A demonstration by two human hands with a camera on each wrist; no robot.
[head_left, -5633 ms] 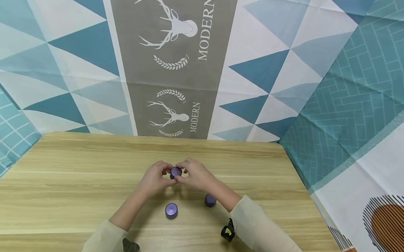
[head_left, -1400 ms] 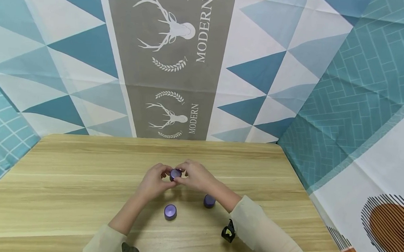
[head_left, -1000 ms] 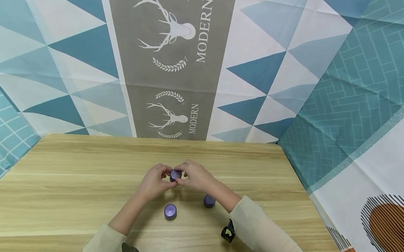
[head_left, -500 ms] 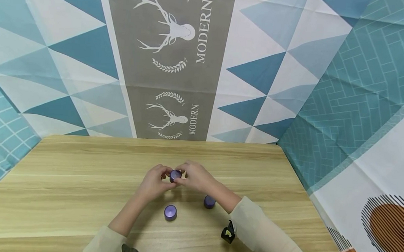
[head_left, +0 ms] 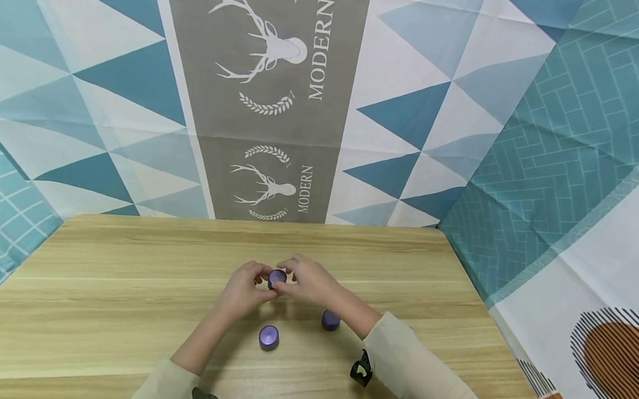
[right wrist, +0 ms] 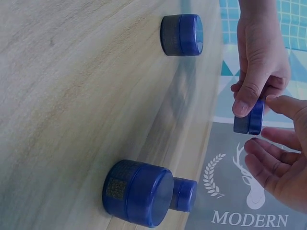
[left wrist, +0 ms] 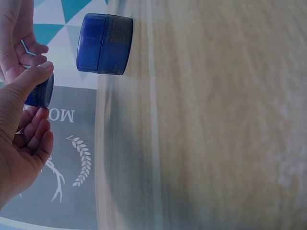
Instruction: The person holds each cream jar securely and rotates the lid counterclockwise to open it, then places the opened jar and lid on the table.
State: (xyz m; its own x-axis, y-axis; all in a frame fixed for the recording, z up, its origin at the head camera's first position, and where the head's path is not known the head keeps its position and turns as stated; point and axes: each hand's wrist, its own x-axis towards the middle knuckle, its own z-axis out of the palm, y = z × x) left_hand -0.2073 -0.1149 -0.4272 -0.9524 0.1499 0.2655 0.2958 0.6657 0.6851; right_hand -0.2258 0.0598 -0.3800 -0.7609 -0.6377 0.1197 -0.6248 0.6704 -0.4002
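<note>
Hovering above the middle of the wooden table [head_left: 103, 284], the left hand [head_left: 244, 289] and the right hand [head_left: 310, 280] meet around a small purple jar [head_left: 277, 276], each pinching it from its own side with curled fingertips, the jar lifted clear of the tabletop. Nearer the person, a second purple jar [head_left: 269, 337] stands on the wood below the left wrist, and a third purple jar [head_left: 330, 320] stands just beside the right forearm; the two are well apart from each other. A patterned cloth with deer heads and triangles [head_left: 270, 100] hangs behind the far edge. From the left wrist, the left hand [left wrist: 21, 139] shows its thumb pressed on the side of the held jar [left wrist: 41, 91], with the other hand [left wrist: 17, 33] closing on it from the far side, and another jar [left wrist: 104, 44] stands on the table. From the right wrist, the right hand [right wrist: 276, 158] has its thumb on the jar's lid end [right wrist: 249, 119], the other fingers spread loosely just beside it, while the left hand [right wrist: 261, 62] pinches the jar; two more jars [right wrist: 182, 34] [right wrist: 139, 192] stand on the wood, and a fourth jar [right wrist: 184, 194] shows behind the nearer one.
</note>
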